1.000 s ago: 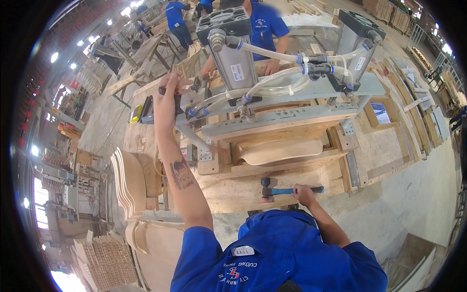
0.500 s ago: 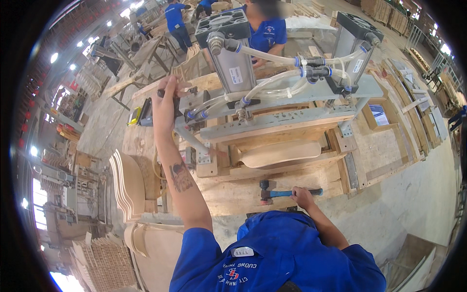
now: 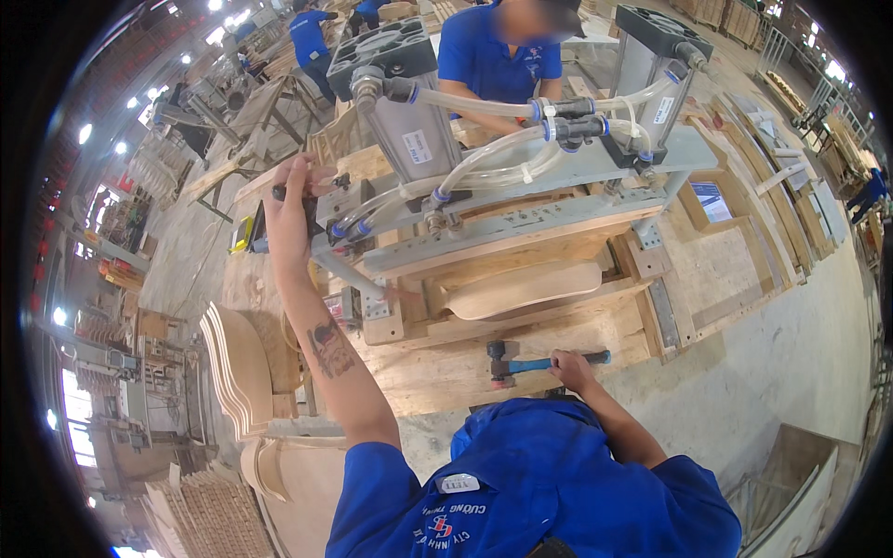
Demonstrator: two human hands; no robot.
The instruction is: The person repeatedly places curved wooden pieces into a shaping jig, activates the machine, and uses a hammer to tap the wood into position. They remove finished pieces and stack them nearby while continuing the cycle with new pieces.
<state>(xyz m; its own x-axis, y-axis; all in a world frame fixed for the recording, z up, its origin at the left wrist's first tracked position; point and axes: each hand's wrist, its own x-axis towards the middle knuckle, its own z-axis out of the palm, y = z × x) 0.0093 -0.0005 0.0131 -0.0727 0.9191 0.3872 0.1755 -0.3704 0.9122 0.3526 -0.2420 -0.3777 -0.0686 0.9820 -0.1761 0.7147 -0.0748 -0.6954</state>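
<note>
My left hand (image 3: 294,193) is closed round a black knob (image 3: 279,192) at the left end of a pneumatic press. My right hand (image 3: 570,368) grips the blue-and-black handle of a mallet (image 3: 528,365), its head pointing left, low over the wooden bench. Beyond it, a curved plywood piece (image 3: 526,288) lies in the wooden mould of the press, below the grey metal beam (image 3: 521,228). Two air cylinders, one on the left (image 3: 409,135) and one on the right (image 3: 651,102), stand above, joined by clear hoses (image 3: 493,104).
A co-worker in a blue shirt (image 3: 460,56) bends over the far side of the press. Curved plywood pieces (image 3: 228,372) stand stacked at left. Right of the mould is a wooden tray (image 3: 712,200) with a paper in it. Long boards (image 3: 758,186) lie at the far right.
The view has shifted, so the press sits slightly further left. The co-worker's upper body shows more behind it. Both my hands keep their holds on the knob and the mallet.
</note>
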